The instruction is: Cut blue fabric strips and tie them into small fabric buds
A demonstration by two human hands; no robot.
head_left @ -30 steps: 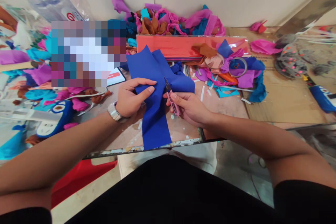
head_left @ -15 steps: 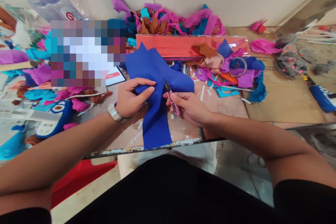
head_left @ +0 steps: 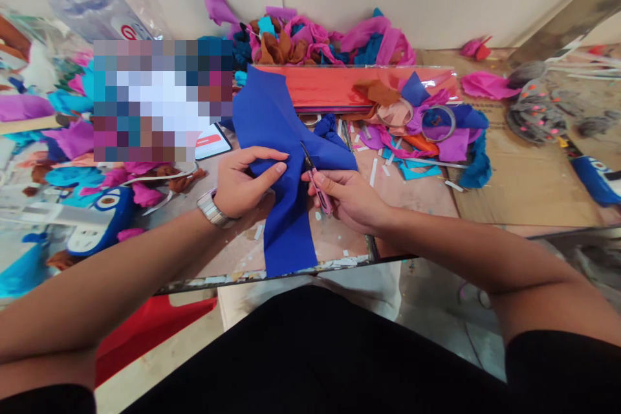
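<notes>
A piece of blue cloth (head_left: pixel 289 236) lies in front of me, its lower strip reaching the table's front edge. Wearing a metal-banded watch (head_left: pixel 212 207), my left hand (head_left: pixel 245 180) is closed on the cloth's left side, thumb and forefinger against it. My right hand (head_left: pixel 356 202) grips pink thread snips (head_left: pixel 320 194), their dark blades pointing away from me into the cloth. A cut parts the cloth ahead of the blade tips, with one flap going off to the right. The right hand's fingers partly hide under the flap.
A flat red packet (head_left: pixel 330 87) in clear plastic lies behind the cloth. Coloured scraps (head_left: pixel 286 45) heap against the wall, and more scraps with tape rings (head_left: pixel 439 124) sit to the right. At left are a phone (head_left: pixel 213 142), a blue-and-white power strip (head_left: pixel 99 220) and a pump bottle (head_left: pixel 92 10).
The cut in the blue cloth has grown wider at the back, and the right flap has sunk lower, baring a crumpled blue scrap and a ring behind. Both hands have hardly moved.
</notes>
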